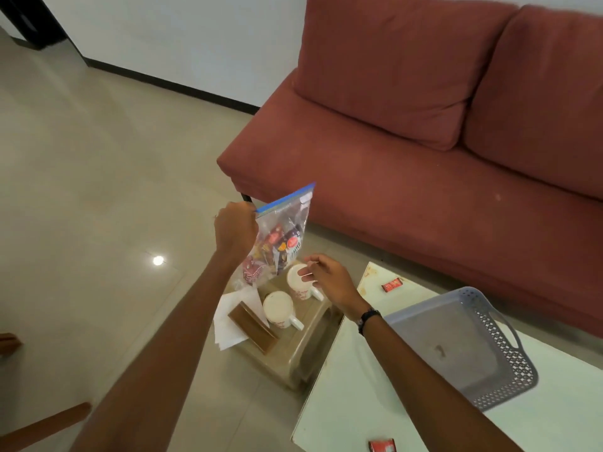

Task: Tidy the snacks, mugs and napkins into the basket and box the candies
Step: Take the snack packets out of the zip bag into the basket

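Observation:
My left hand (pixel 235 230) grips the blue zip edge of a clear bag of snacks (pixel 280 238) and holds it up above a low beige stool (pixel 303 347). My right hand (pixel 328 282) hovers with relaxed fingers over one of two white mugs (pixel 301 287), holding nothing. The second mug (pixel 280 309) stands in front of it. White napkins (pixel 230 324) and a brown box (pixel 253 327) lie on the stool beside the mugs. A grey perforated basket (pixel 463 347) rests tilted on the white table (pixel 352 402). Two red candies lie on the table, one far (pixel 391 284) and one near (pixel 381 446).
A red sofa (pixel 424 135) stands behind the stool and table. Pale tiled floor (pixel 98 190) stretches to the left. A wooden piece (pixel 42 422) shows at the bottom left corner.

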